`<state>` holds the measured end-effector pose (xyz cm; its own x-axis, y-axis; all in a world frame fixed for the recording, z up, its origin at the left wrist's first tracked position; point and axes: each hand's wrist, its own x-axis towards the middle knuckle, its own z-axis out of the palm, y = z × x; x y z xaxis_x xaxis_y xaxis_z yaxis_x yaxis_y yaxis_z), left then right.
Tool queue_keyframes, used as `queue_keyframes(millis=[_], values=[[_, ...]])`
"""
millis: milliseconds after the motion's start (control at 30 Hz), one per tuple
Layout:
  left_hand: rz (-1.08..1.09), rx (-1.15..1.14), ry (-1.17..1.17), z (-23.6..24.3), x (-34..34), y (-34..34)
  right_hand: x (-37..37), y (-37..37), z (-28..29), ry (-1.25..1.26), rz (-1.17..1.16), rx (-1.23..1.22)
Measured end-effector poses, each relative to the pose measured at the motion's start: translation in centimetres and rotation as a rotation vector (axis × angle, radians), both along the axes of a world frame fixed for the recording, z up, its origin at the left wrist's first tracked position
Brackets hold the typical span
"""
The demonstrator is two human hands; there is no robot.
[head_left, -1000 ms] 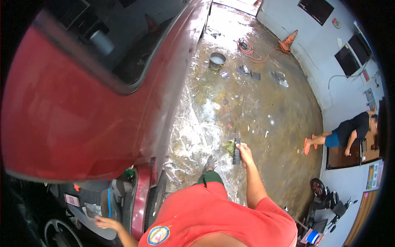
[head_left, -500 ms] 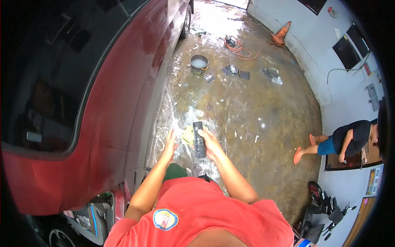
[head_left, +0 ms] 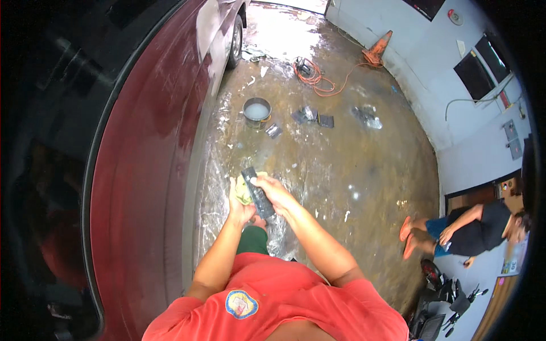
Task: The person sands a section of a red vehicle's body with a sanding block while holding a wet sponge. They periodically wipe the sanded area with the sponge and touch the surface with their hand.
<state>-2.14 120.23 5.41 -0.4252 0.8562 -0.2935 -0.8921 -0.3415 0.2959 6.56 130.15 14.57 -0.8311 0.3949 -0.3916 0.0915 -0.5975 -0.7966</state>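
Note:
My right hand (head_left: pixel 275 194) is closed around a long black sanding block (head_left: pixel 260 200), thumb on its upper face. The block is tilted, its far end leaning left. Behind it a crumpled yellow-green cloth (head_left: pixel 243 191) shows, partly covered by the block. My left hand (head_left: pixel 241 212) grips the cloth from the left side, close to the block; some of its fingers are hidden. Both hands are together in front of my red shirt, above the wet floor. To the left stands the maroon side of a vehicle (head_left: pixel 153 142), smeared with pale residue toward its far end.
A bucket (head_left: pixel 248 118) of cloudy water stands ahead, with dark sheets (head_left: pixel 307 115) on the floor beside it. Farther on lie an orange hose (head_left: pixel 318 85) and a cone (head_left: pixel 376 50). At right another person (head_left: pixel 475 227) stands near a parked motorbike (head_left: pixel 441 295).
My left hand has come across to the cloth and taken hold of it. The block has tilted leftward in my right hand. The view has shifted forward, and the other person has turned.

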Motion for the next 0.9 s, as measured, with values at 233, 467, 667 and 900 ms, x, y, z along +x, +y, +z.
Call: queue_keyframes(millis=[233, 467, 667, 900], values=[[0.028, 0.022, -0.234, 0.5, -9.7, 6.4, -7.1, 8.9, 1.9, -0.145, -0.031, 0.057], [-0.040, -0.191, 0.298, 7.5, -27.2, 14.6, -12.9, 21.8, -0.6, -0.223, -0.171, 0.139], [0.003, -0.565, 1.497, 24.2, -42.9, 24.7, -26.4, 26.7, -5.3, -0.134, -0.240, 0.178], [-0.002, -1.133, 2.986, 36.3, -51.6, 33.8, -47.3, 29.5, -4.8, 0.146, -0.197, 0.073]])
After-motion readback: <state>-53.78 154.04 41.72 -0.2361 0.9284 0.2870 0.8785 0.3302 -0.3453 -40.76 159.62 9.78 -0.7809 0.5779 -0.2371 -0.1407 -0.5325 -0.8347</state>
